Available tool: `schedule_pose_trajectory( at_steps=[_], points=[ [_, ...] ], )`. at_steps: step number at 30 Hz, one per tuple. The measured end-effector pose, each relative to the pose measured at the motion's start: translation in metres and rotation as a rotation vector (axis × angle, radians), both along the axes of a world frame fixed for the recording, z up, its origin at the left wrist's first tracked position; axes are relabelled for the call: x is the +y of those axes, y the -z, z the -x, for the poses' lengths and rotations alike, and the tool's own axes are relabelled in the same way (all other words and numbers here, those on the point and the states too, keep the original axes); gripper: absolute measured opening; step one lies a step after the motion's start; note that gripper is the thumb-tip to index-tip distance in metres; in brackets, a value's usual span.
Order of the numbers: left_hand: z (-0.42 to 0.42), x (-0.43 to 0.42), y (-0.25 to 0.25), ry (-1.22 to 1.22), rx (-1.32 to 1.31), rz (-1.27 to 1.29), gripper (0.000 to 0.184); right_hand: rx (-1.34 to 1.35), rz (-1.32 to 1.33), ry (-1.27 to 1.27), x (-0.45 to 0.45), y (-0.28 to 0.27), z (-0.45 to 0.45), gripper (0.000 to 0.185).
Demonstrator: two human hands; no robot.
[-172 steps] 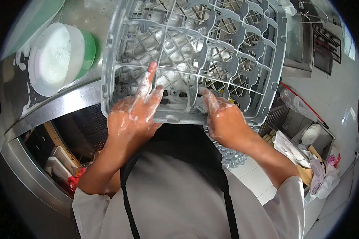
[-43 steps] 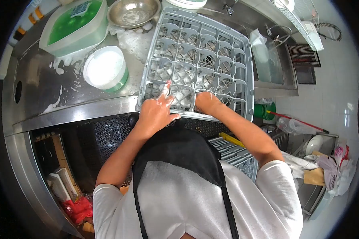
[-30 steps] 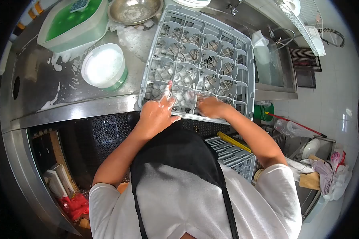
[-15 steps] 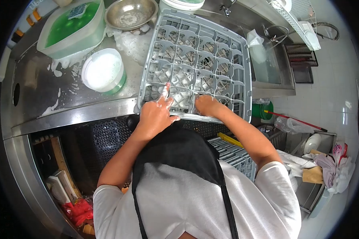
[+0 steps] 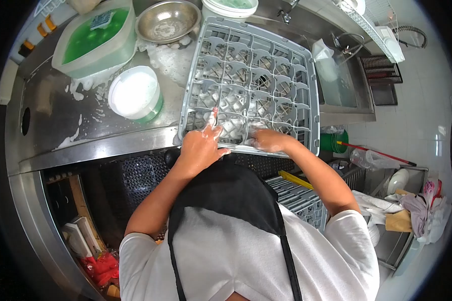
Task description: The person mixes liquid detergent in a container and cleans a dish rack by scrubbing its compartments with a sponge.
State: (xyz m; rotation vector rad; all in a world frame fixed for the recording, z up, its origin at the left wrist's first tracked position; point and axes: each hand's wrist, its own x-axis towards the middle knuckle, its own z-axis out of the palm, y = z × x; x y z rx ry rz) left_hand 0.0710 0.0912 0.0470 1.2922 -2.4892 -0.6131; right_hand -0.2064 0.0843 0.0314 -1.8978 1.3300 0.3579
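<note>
A grey plastic glass rack with a grid of compartments lies on the steel counter, soapy along its near side. At its near left corner is my left hand, suds on the fingers, the index stretched over the grid and the thumb apart near the rim. My right hand is at the near edge, right of the left one. Its fingers are curled down into a foamy compartment, and whatever they grip is hidden by suds and dividers.
Left of the rack stands a tub of white foam. Behind it are a basin of green liquid holding a sponge, and a metal bowl. A sink is at the right. Another rack sits below the counter.
My right hand has shifted slightly right within the near compartments, and more foam shows at its fingers. The left hand keeps its place on the rack. The whole view has shifted a little.
</note>
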Motion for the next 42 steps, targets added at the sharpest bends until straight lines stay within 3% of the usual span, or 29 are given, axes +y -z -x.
schedule_pose_trajectory(
  at_steps=[3,8,14,17,21,24,27,36,42],
  points=[
    [0.002,0.0,0.003,0.015,-0.001,-0.01,0.061,-0.014,-0.092,-0.172,-0.007,0.021,0.006,0.037],
    [0.007,0.0,0.002,0.024,-0.015,0.022,0.063,-0.017,-0.019,0.196,-0.008,0.047,-0.006,0.038],
    [0.007,-0.001,-0.001,0.039,-0.035,0.03,0.066,0.158,0.103,0.176,-0.011,0.029,-0.021,0.028],
    [0.004,-0.001,0.002,0.048,-0.025,0.078,0.066,0.389,0.011,-0.017,-0.017,0.014,-0.023,0.03],
    [0.006,-0.001,0.013,0.038,-0.022,0.102,0.067,0.518,0.151,-0.029,-0.013,0.014,-0.031,0.025],
    [0.004,-0.002,0.01,0.044,-0.035,0.036,0.066,0.442,0.146,0.076,-0.01,-0.006,-0.032,0.026],
    [0.006,-0.002,0.007,0.041,-0.019,0.052,0.065,0.312,0.014,0.08,-0.009,0.006,-0.023,0.03],
    [0.008,-0.002,0.017,0.011,-0.016,0.087,0.065,0.117,-0.002,0.151,-0.011,0.037,-0.018,0.035],
    [0.008,0.0,0.006,0.009,-0.069,0.087,0.066,0.494,0.1,0.022,-0.014,0.021,-0.032,0.025]
  ],
)
